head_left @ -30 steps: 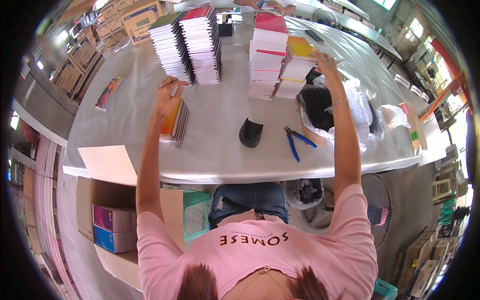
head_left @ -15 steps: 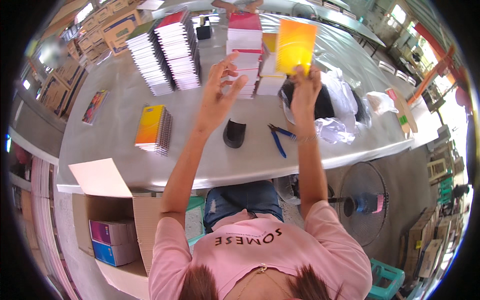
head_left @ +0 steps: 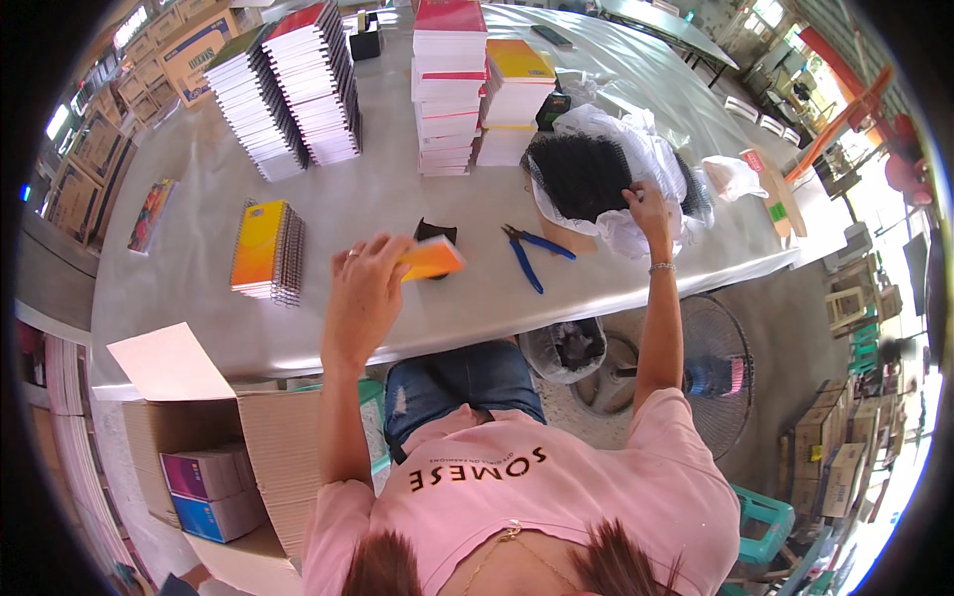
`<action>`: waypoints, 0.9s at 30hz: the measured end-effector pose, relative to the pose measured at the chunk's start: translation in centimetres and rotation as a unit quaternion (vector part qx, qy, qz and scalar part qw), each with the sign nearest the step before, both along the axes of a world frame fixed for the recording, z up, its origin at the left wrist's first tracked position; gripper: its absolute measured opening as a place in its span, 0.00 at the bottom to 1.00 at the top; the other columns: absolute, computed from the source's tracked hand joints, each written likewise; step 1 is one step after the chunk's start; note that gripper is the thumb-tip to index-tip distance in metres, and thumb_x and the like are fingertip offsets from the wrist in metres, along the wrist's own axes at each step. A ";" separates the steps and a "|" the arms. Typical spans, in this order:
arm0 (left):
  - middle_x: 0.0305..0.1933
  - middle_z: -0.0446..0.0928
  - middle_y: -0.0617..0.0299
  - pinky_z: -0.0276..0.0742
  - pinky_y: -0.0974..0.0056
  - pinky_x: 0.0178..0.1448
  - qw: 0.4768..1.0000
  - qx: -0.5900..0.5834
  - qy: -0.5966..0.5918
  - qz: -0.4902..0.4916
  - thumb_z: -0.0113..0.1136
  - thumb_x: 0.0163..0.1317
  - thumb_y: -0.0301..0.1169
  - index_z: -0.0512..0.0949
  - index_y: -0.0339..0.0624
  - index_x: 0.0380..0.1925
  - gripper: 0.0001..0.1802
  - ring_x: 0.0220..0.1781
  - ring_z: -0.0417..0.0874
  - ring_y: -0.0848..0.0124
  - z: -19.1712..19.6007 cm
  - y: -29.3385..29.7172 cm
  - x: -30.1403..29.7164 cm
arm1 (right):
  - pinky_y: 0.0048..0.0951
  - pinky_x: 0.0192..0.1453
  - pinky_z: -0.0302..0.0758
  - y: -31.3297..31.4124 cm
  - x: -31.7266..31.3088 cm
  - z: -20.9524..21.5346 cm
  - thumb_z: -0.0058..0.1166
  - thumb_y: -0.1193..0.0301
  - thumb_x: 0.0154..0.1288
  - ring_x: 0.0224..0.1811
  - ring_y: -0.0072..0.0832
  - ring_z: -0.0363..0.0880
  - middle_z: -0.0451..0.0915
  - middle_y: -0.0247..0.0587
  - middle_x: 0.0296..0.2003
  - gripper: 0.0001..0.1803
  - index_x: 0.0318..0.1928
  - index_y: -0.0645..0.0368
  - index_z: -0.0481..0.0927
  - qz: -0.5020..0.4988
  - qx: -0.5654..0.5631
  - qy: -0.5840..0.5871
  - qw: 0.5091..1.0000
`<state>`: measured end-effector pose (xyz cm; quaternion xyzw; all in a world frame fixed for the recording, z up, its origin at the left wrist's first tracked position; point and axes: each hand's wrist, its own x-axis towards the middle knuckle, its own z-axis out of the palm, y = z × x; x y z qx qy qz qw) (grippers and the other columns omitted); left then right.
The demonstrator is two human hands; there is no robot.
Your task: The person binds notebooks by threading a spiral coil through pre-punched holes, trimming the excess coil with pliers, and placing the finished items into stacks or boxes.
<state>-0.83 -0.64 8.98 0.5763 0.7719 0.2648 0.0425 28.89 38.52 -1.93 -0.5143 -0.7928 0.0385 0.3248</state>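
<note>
My left hand (head_left: 370,288) is closed on a yellow-orange notebook (head_left: 434,259), held tilted over the near part of the table and seen nearly edge-on. Behind it, a black curved piece (head_left: 437,232) is partly hidden. My right hand (head_left: 648,214) reaches to a bundle of black wire-like coils (head_left: 581,177) lying in a white plastic bag (head_left: 636,134). Its fingers are pinched at the bundle's right edge; whatever is between them is too small to make out. Blue-handled cutting pliers (head_left: 532,253) rest between the hands. To the left lies a small stack of spiral-bound yellow notebooks (head_left: 260,248).
Tall notebook stacks (head_left: 313,89) stand at the back left, red-topped ones (head_left: 449,89) and yellow-topped ones (head_left: 512,99) at centre. An open carton (head_left: 268,447) with packed books sits below the table's left edge. A standing fan (head_left: 715,372) is at the right.
My left hand has come down and now holds the yellow notebook, which my right hand held up before. My right hand has moved right and down to the black coils.
</note>
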 end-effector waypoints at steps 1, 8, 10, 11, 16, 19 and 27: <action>0.50 0.77 0.58 0.58 0.48 0.71 0.999 -0.018 0.025 0.026 0.54 0.65 0.25 0.75 0.45 0.49 0.13 0.55 0.76 0.55 -1.2 -0.9 0.0 | 0.46 0.49 0.74 0.0 -0.9 0.0 0.63 0.66 0.59 0.45 0.50 0.80 0.82 0.52 0.39 0.13 0.42 0.58 0.82 0.022 -0.024 0.001 0.999; 0.49 0.69 0.62 0.45 0.29 0.72 0.987 -0.013 0.105 0.119 0.55 0.62 0.22 0.74 0.48 0.44 0.11 0.60 0.70 0.60 -6.4 -2.2 1.9 | 0.48 0.50 0.74 -0.8 -2.0 0.3 0.61 0.69 0.60 0.47 0.51 0.80 0.82 0.55 0.39 0.12 0.42 0.61 0.79 0.074 -0.040 -0.025 0.996; 0.51 0.67 0.61 0.43 0.28 0.72 0.987 -0.002 0.096 0.130 0.58 0.61 0.25 0.74 0.48 0.43 0.10 0.62 0.68 0.59 -6.7 -2.3 2.0 | 0.48 0.50 0.74 -0.7 -1.7 0.2 0.61 0.70 0.60 0.47 0.52 0.80 0.82 0.55 0.40 0.12 0.42 0.63 0.79 0.085 -0.049 -0.014 0.995; 0.53 0.66 0.61 0.42 0.28 0.72 0.987 0.005 0.091 0.133 0.60 0.61 0.28 0.74 0.47 0.42 0.10 0.63 0.67 0.58 -6.7 -2.2 2.2 | 0.47 0.50 0.74 -0.6 -1.6 0.3 0.60 0.71 0.60 0.47 0.52 0.80 0.82 0.56 0.40 0.12 0.42 0.64 0.79 0.090 -0.054 -0.013 0.994; 0.56 0.64 0.56 0.44 0.30 0.71 0.982 0.061 0.070 0.163 0.71 0.52 0.47 0.75 0.46 0.38 0.22 0.66 0.64 0.54 -7.2 -1.4 3.0 | 0.40 0.49 0.76 -0.6 -1.8 0.7 0.61 0.71 0.60 0.42 0.45 0.82 0.83 0.52 0.38 0.12 0.43 0.64 0.80 0.081 -0.074 -0.033 0.993; 0.56 0.64 0.54 0.47 0.31 0.70 0.974 0.100 0.077 0.187 0.75 0.45 0.53 0.75 0.45 0.34 0.28 0.64 0.64 0.52 -7.8 -1.0 3.3 | 0.38 0.49 0.77 -1.1 -2.0 1.5 0.61 0.69 0.60 0.42 0.43 0.83 0.83 0.52 0.37 0.13 0.42 0.63 0.82 0.083 -0.095 -0.017 0.992; 0.54 0.65 0.57 0.50 0.32 0.68 0.968 0.128 0.078 0.203 0.77 0.40 0.57 0.74 0.47 0.31 0.31 0.63 0.65 0.54 -9.0 -0.5 3.3 | 0.39 0.48 0.78 -1.9 -1.8 2.5 0.62 0.71 0.56 0.39 0.45 0.84 0.85 0.54 0.35 0.11 0.38 0.66 0.84 0.083 -0.086 0.013 0.993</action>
